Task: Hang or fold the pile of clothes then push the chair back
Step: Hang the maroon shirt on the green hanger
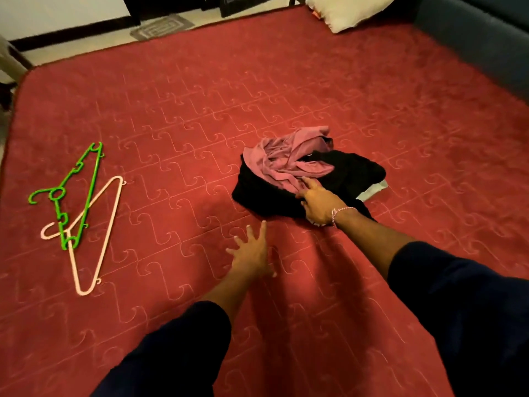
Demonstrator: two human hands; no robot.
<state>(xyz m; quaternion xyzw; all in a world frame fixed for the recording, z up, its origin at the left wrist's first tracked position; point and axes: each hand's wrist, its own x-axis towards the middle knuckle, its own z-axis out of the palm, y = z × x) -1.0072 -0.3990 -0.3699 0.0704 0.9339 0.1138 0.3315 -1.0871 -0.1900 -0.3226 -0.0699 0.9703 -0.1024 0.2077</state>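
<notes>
A small pile of clothes lies on the red bedcover: a crumpled pink garment on top of a black garment, with a bit of white cloth showing at its right edge. My right hand rests on the near side of the pile, its fingers reaching onto the pink garment; I cannot tell whether it grips the cloth. My left hand lies flat on the bedcover with spread fingers, just in front of the pile and holding nothing.
A green hanger and a pale pink hanger lie crossed on the bedcover at the left. A cream pillow sits at the far right corner beside a dark blue headboard. Dark furniture legs stand on the floor beyond.
</notes>
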